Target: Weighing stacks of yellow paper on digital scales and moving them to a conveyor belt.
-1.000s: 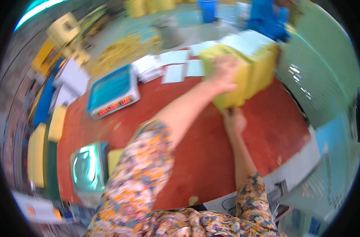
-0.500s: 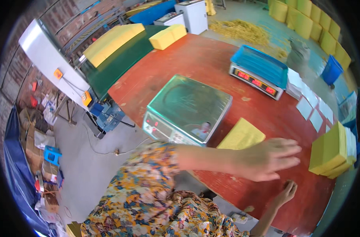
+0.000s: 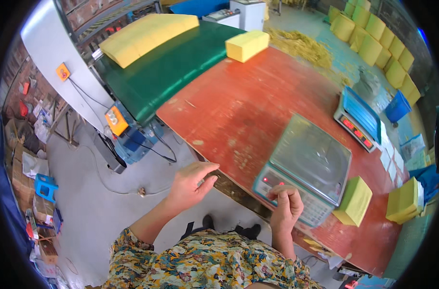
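My left hand hovers by the table's front edge, thumb apart from outstretched fingers, with nothing in it. Just in front of the bench scale, my right hand is closed, its fingertips drawn together beside the keypad; whether anything small is in them is hidden. The scale has a bare glossy plate and a lit red indicator. Right of it lies a yellow block of stacked sheets. All of these are on or by the red table.
A green conveyor belt carries a long yellow stack. Another yellow block sits at the table's far edge. A blue-topped scale, white cards and more yellow stacks are at the right. A cable crosses the floor.
The view has swung left. My left hand has drawn back from above the table's right side to its front edge. My right hand has come to the front of the bench scale.
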